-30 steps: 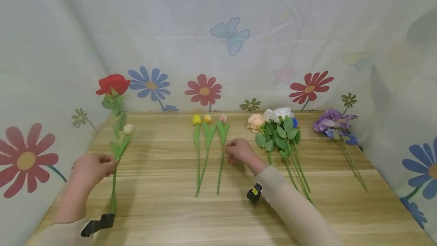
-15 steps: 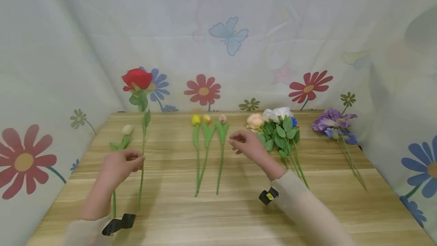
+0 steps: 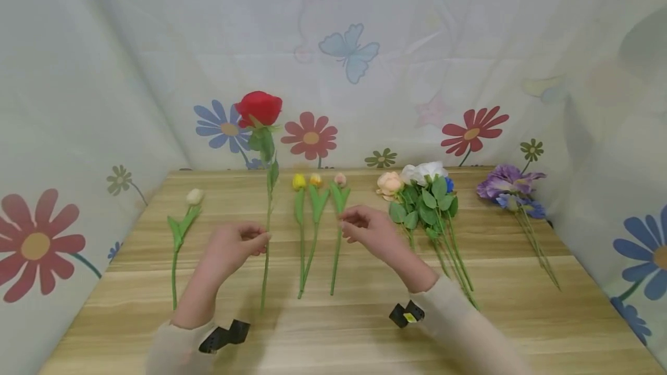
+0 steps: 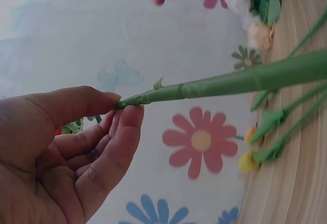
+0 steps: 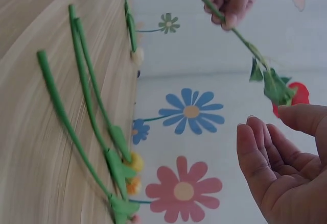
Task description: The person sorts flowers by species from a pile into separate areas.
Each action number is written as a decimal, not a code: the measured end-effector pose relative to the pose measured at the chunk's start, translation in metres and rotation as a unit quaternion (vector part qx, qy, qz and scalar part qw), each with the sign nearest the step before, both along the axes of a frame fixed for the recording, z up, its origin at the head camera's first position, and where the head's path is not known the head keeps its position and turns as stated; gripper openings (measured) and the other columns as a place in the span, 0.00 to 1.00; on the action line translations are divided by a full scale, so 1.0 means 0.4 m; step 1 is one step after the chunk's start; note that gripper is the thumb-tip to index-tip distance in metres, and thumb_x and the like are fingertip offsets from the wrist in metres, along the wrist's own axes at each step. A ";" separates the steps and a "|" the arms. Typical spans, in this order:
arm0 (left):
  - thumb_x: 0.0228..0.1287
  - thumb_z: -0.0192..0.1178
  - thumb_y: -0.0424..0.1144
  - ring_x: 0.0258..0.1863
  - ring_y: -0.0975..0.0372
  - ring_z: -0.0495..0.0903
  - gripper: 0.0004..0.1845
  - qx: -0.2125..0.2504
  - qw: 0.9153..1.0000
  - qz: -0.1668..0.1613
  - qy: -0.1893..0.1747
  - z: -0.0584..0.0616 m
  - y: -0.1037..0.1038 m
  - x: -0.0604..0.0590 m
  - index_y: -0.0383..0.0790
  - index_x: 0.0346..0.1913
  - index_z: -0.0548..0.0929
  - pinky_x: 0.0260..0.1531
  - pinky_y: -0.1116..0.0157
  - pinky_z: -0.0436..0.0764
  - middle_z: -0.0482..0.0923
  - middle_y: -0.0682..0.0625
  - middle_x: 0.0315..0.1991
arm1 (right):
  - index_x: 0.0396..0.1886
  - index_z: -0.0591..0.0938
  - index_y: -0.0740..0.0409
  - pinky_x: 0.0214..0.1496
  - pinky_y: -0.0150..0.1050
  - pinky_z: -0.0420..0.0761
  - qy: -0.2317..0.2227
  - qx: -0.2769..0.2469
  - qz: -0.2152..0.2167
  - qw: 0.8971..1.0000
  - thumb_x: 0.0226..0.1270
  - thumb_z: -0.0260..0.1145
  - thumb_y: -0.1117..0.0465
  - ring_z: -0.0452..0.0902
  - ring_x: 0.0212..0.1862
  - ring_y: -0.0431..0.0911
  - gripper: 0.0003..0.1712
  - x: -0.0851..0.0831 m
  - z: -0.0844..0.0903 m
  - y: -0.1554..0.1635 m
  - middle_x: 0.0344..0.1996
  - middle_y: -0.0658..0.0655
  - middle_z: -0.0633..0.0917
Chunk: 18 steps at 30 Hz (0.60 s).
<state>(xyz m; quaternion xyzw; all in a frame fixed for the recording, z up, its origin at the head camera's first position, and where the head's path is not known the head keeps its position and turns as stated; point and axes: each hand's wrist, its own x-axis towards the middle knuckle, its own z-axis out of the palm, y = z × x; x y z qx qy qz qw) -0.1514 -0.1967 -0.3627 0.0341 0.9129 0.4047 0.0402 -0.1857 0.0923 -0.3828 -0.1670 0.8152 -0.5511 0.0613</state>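
Note:
My left hand [image 3: 229,253] pinches the green stem [image 4: 230,81] of a red rose [image 3: 259,109] between thumb and fingertips. The rose stands upright over the table, its bloom in front of the printed backdrop. Open and holding nothing, my right hand [image 3: 374,235] has its fingers loosely bent, just right of the pink tulip [image 3: 340,180]. In the right wrist view, that hand's thumb overlaps the red bloom [image 5: 300,92]. Between my hands lie the pink tulip, an orange-yellow tulip [image 3: 315,180] and a yellow tulip [image 3: 299,182]. To the left lies a white tulip [image 3: 195,197].
Right of my right hand lie a peach rose [image 3: 390,184], white blooms [image 3: 424,173] and a blue flower [image 3: 450,186] with leafy stems. Purple flowers [image 3: 505,183] lie farther right. A flower-printed curtain [image 3: 250,28] encloses the wooden table [image 3: 333,328] at back and sides.
My left hand has lifted the red rose away from beside the white tulip and carried it right. My right hand has drawn back from the pink tulip's stem, then come slightly left again.

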 end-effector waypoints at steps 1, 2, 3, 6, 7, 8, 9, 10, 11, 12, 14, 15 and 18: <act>0.73 0.61 0.41 0.38 0.57 0.89 0.14 0.005 1.000 -0.004 0.001 -0.001 0.013 -0.001 0.33 0.50 0.87 0.45 0.54 0.88 0.90 0.43 0.38 | 0.57 0.82 0.69 0.46 0.43 0.89 0.000 -0.002 0.002 1.000 0.76 0.63 0.61 0.86 0.43 0.51 0.18 0.004 0.001 -0.006 0.47 0.72 0.86; 0.72 0.62 0.41 0.38 0.57 0.89 0.14 0.013 1.000 -0.007 0.002 -0.002 0.026 -0.003 0.33 0.49 0.87 0.45 0.54 0.88 0.90 0.42 0.38 | 0.58 0.81 0.69 0.46 0.44 0.89 0.001 -0.006 0.006 1.000 0.76 0.63 0.62 0.86 0.43 0.51 0.18 0.007 0.000 -0.012 0.47 0.72 0.86; 0.72 0.62 0.40 0.37 0.57 0.89 0.13 0.019 1.000 -0.011 0.003 -0.003 0.038 -0.003 0.33 0.49 0.87 0.45 0.54 0.88 0.90 0.42 0.38 | 0.58 0.81 0.69 0.46 0.44 0.89 0.004 -0.010 0.009 1.000 0.76 0.62 0.61 0.86 0.42 0.50 0.18 0.009 -0.001 -0.019 0.47 0.72 0.86; 0.71 0.62 0.38 0.36 0.57 0.89 0.12 0.039 0.999 -0.016 0.004 -0.008 0.072 -0.007 0.31 0.47 0.87 0.44 0.56 0.88 0.90 0.40 0.39 | 0.59 0.81 0.70 0.48 0.46 0.89 0.003 -0.023 0.017 1.000 0.76 0.62 0.61 0.85 0.42 0.48 0.19 0.013 -0.002 -0.038 0.48 0.71 0.86; 0.71 0.62 0.37 0.36 0.57 0.89 0.12 0.046 0.999 -0.016 0.003 -0.010 0.081 -0.008 0.31 0.47 0.87 0.44 0.56 0.88 0.90 0.39 0.40 | 0.59 0.81 0.71 0.48 0.46 0.90 0.002 -0.026 0.018 1.000 0.76 0.62 0.62 0.85 0.42 0.47 0.19 0.015 -0.001 -0.044 0.49 0.71 0.86; 0.71 0.62 0.36 0.36 0.57 0.89 0.12 0.052 0.998 -0.017 0.003 -0.011 0.090 -0.009 0.30 0.47 0.87 0.43 0.57 0.89 0.90 0.39 0.40 | 0.59 0.81 0.70 0.49 0.46 0.89 0.000 -0.031 0.018 0.999 0.76 0.62 0.61 0.85 0.42 0.46 0.19 0.017 0.000 -0.051 0.49 0.71 0.86; 0.71 0.62 0.36 0.36 0.57 0.89 0.11 0.058 0.998 -0.019 0.003 -0.012 0.098 -0.009 0.30 0.46 0.87 0.43 0.57 0.89 0.90 0.39 0.41 | 0.59 0.81 0.70 0.49 0.46 0.89 -0.001 -0.034 0.019 0.999 0.76 0.62 0.61 0.86 0.43 0.46 0.20 0.018 0.001 -0.058 0.49 0.71 0.86; 0.71 0.62 0.36 0.36 0.58 0.89 0.11 0.061 0.998 -0.021 0.003 -0.012 0.106 -0.010 0.31 0.45 0.88 0.43 0.57 0.89 0.90 0.39 0.41 | 0.59 0.81 0.70 0.50 0.47 0.89 -0.006 -0.039 0.019 0.999 0.76 0.63 0.60 0.86 0.44 0.47 0.20 0.021 0.004 -0.065 0.50 0.71 0.86; 0.71 0.62 0.36 0.35 0.58 0.89 0.10 0.061 0.998 -0.024 0.003 -0.011 0.114 -0.011 0.32 0.44 0.88 0.42 0.58 0.89 0.90 0.39 0.40 | 0.59 0.81 0.69 0.51 0.48 0.89 -0.010 -0.043 0.019 0.999 0.76 0.63 0.60 0.86 0.45 0.47 0.20 0.022 0.005 -0.072 0.51 0.70 0.86; 0.71 0.62 0.36 0.35 0.59 0.89 0.10 0.061 0.998 -0.028 0.003 -0.009 0.121 -0.011 0.32 0.43 0.88 0.42 0.58 0.88 0.90 0.39 0.40 | 0.59 0.81 0.69 0.51 0.47 0.89 -0.012 -0.048 0.018 0.999 0.76 0.63 0.59 0.87 0.46 0.48 0.20 0.023 0.006 -0.079 0.52 0.70 0.86; 0.71 0.62 0.36 0.35 0.59 0.89 0.10 0.064 0.997 -0.035 0.000 -0.005 0.135 -0.011 0.33 0.43 0.89 0.42 0.58 0.89 0.90 0.39 0.40 | 0.59 0.82 0.68 0.51 0.45 0.89 -0.015 -0.055 0.014 0.998 0.76 0.63 0.58 0.87 0.48 0.51 0.20 0.025 0.010 -0.091 0.53 0.69 0.87; 0.71 0.62 0.36 0.35 0.59 0.89 0.10 0.067 0.997 -0.038 -0.002 -0.005 0.142 -0.011 0.33 0.44 0.89 0.43 0.57 0.89 0.90 0.39 0.42 | 0.59 0.82 0.68 0.51 0.44 0.89 -0.016 -0.059 0.011 0.998 0.75 0.64 0.58 0.87 0.48 0.51 0.20 0.025 0.011 -0.095 0.53 0.68 0.87; 0.71 0.62 0.36 0.35 0.58 0.90 0.12 0.071 0.997 -0.042 -0.006 -0.005 0.159 -0.012 0.32 0.47 0.89 0.44 0.57 0.89 0.90 0.38 0.43 | 0.59 0.82 0.68 0.49 0.40 0.89 -0.018 -0.066 0.000 0.998 0.75 0.64 0.59 0.87 0.48 0.51 0.20 0.026 0.015 -0.102 0.53 0.68 0.87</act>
